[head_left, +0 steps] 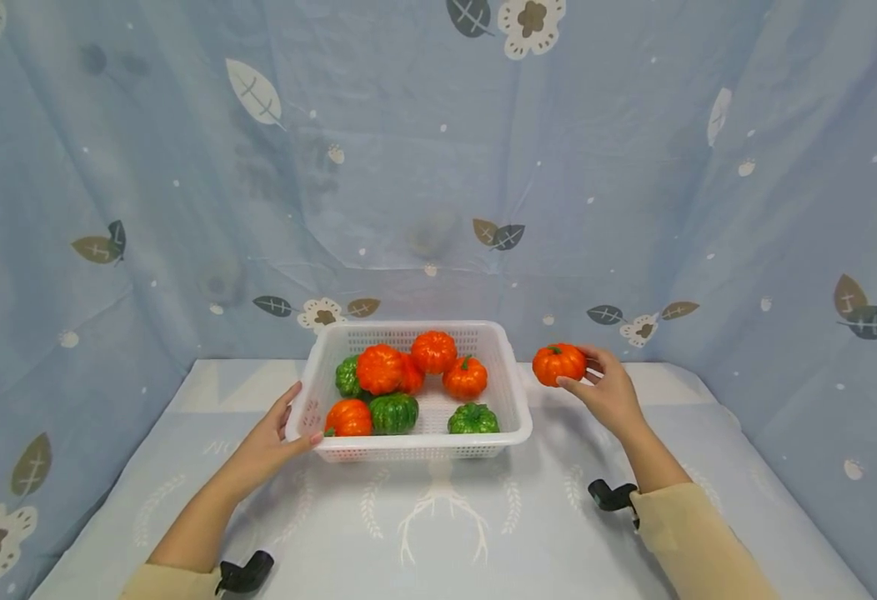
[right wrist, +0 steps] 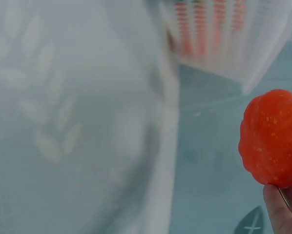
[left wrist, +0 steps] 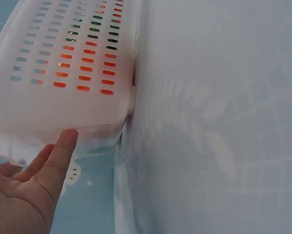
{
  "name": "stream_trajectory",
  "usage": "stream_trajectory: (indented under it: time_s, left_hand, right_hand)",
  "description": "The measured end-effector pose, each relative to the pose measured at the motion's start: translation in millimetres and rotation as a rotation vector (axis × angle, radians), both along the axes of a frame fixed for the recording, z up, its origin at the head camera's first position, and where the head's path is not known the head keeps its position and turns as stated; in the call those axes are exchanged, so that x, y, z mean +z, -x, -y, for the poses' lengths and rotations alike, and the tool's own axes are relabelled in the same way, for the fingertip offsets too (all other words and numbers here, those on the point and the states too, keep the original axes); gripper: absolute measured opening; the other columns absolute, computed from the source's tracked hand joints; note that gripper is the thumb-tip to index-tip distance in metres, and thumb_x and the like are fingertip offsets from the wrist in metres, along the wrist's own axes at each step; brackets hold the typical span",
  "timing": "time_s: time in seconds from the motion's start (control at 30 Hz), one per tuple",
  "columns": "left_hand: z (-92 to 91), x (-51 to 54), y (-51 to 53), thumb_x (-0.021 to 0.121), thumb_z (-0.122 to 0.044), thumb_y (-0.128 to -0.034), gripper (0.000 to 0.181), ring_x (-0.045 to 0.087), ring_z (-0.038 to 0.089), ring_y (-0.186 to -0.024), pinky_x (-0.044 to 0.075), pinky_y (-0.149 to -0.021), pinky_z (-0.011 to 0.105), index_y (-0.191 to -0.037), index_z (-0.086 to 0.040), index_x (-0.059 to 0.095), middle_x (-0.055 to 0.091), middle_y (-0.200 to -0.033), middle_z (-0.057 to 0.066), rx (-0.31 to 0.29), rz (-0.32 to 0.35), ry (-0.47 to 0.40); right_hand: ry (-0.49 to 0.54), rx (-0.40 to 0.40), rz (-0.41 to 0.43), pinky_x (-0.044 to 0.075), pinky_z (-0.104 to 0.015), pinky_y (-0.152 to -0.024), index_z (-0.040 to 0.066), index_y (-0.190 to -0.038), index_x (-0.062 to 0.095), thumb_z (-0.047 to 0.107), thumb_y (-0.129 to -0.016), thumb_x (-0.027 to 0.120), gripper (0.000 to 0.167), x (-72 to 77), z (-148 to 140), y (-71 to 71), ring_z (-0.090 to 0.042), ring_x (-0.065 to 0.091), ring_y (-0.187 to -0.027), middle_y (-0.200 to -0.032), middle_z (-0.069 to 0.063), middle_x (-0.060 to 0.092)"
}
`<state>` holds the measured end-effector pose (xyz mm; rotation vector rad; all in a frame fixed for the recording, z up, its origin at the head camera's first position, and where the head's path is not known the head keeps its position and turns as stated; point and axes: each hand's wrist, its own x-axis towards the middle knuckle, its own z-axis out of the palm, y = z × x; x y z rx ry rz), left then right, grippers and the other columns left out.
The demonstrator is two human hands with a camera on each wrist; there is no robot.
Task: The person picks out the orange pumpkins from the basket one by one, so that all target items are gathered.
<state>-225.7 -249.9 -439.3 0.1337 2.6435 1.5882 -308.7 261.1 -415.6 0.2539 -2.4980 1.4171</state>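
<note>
A white plastic basket (head_left: pixel 438 443) with slotted walls stands on the table and holds several orange and green pumpkins. My left hand (head_left: pixel 273 440) rests against its near left corner, thumb at the front rim and the other fingers along the left side. In the left wrist view, the fingers (left wrist: pixel 63 151) look fairly straight against the basket's wall (left wrist: pixel 63 109). Right of the basket, my right hand (head_left: pixel 609 394) holds an orange pumpkin (head_left: pixel 556 364) with a green stem above the table, between thumb and fingers. The right wrist view shows this pumpkin (right wrist: pixel 272 139) with fingertips beneath it.
Inside the basket, orange pumpkins (head_left: pixel 380 369) crowd the left and middle; one green pumpkin (head_left: pixel 473 418) lies at the near right. The table has a pale printed cloth (head_left: pixel 438 533). A blue patterned curtain (head_left: pixel 438 167) hangs behind. Black wrist-worn devices (head_left: pixel 247 573) sit on both arms.
</note>
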Motion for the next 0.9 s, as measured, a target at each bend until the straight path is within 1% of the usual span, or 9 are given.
stream_trajectory:
  time_s: [0.1, 0.2, 0.33, 0.47, 0.7, 0.9]
  left_hand:
    - [-0.2, -0.3, 0.8, 0.075, -0.032, -0.0905, 0.103, 0.037, 0.048, -0.139, 0.043, -0.102, 0.059, -0.162, -0.014, 0.002, 0.029, -0.157, 0.028, 0.001, -0.003, 0.012]
    - [0.5, -0.9, 1.8, 0.075, -0.033, -0.0904, 0.103, 0.037, 0.048, -0.139, 0.043, -0.102, 0.059, -0.162, -0.014, 0.003, 0.027, -0.158, 0.028, 0.008, 0.001, 0.019]
    - [0.3, -1.7, 1.8, 0.075, -0.033, -0.0899, 0.104, 0.035, 0.049, -0.140, 0.042, -0.102, 0.060, -0.162, -0.016, 0.002, 0.024, -0.159, 0.027, 0.015, 0.019, 0.019]
    - [-0.8, -2.8, 1.1, 0.075, -0.035, -0.0897, 0.105, 0.034, 0.049, -0.141, 0.041, -0.102, 0.061, -0.162, -0.017, 0.001, 0.024, -0.159, 0.027, 0.018, 0.031, 0.026]
    - [-1.4, -3.1, 0.5, 0.075, -0.034, -0.0895, 0.105, 0.035, 0.049, -0.140, 0.043, -0.101, 0.060, -0.162, -0.016, 0.001, 0.024, -0.159, 0.027, 0.019, 0.033, 0.024]
    - [-0.9, -3.3, 1.1, 0.075, -0.033, -0.0896, 0.105, 0.035, 0.049, -0.140, 0.042, -0.101, 0.060, -0.162, -0.016, 0.001, 0.025, -0.159, 0.027, 0.014, 0.028, 0.013]
  right_hand:
    - [0.012, -0.006, 0.059, 0.046, -0.048, -0.103, -0.007, -0.141, 0.045, 0.016, -0.085, 0.082, 0.072, -12.6, -6.3, 13.0, -0.042, 0.049, -0.129, -0.142, -0.025, 0.047]
    - [-0.021, -0.012, 0.116, 0.047, -0.048, -0.101, -0.007, -0.141, 0.045, 0.016, -0.084, 0.082, 0.071, -21.1, -8.3, 25.5, -0.043, 0.050, -0.128, -0.141, -0.027, 0.048]
    - [-0.059, -0.026, 0.169, 0.047, -0.050, -0.102, -0.007, -0.140, 0.046, 0.015, -0.084, 0.081, 0.070, -27.3, -10.5, 38.3, -0.046, 0.051, -0.127, -0.140, -0.029, 0.049]
    - [-0.067, -0.036, 0.207, 0.045, -0.052, -0.104, -0.005, -0.142, 0.046, 0.015, -0.085, 0.081, 0.070, -31.7, -13.1, 48.0, -0.046, 0.050, -0.129, -0.142, -0.028, 0.047]
    - [-0.099, -0.054, 0.276, 0.043, -0.053, -0.106, -0.004, -0.145, 0.043, 0.014, -0.086, 0.080, 0.072, -41.4, -15.0, 57.2, -0.045, 0.048, -0.130, -0.148, -0.028, 0.043]
    - [-0.079, -0.043, 0.300, 0.042, -0.052, -0.107, -0.005, -0.146, 0.040, 0.010, -0.088, 0.078, 0.071, -44.0, -15.6, 57.5, -0.045, 0.047, -0.131, -0.149, -0.029, 0.040]
